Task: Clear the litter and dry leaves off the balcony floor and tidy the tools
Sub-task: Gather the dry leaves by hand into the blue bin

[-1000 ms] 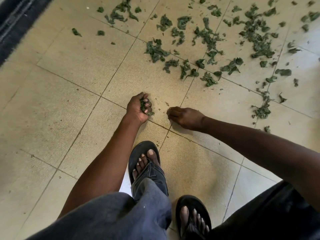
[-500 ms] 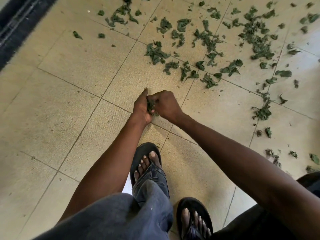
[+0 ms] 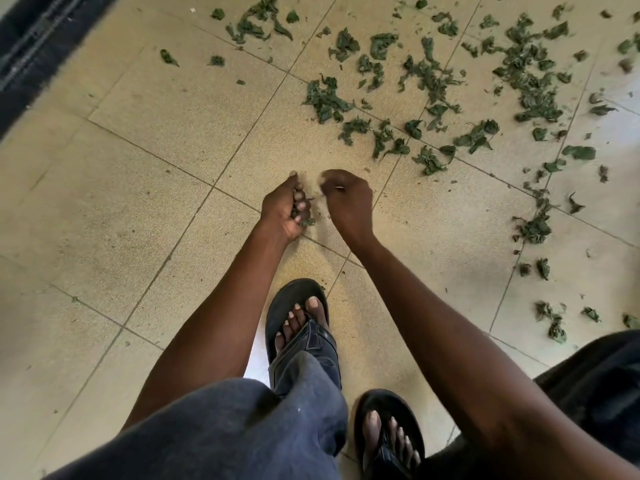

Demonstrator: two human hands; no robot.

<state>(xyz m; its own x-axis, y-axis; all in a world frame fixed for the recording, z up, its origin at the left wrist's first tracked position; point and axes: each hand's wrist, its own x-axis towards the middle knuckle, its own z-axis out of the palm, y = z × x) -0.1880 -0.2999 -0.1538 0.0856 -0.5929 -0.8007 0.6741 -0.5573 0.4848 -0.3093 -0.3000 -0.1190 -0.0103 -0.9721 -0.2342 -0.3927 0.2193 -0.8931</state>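
Note:
Green dry leaves (image 3: pixel 429 84) lie scattered over the beige tiled balcony floor (image 3: pixel 149 174), mostly in the upper right. My left hand (image 3: pixel 282 209) hovers low over the tiles with its fingers curled round a small bunch of leaves (image 3: pixel 302 216). My right hand (image 3: pixel 346 199) is just to its right, a small gap apart, fingers curled downward and blurred. Whether the right hand holds any leaf is not visible.
A dark door track or mat (image 3: pixel 38 46) runs along the top left corner. My feet in black flip-flops (image 3: pixel 298 327) stand below the hands. More leaf clumps (image 3: pixel 535 230) lie at the right, and a dark bag or cloth (image 3: pixel 602 382) sits at the lower right.
My right hand reached to the left hand and passed leaves into it, then drew back slightly to the right. The left hand kept its bunch and stayed in place.

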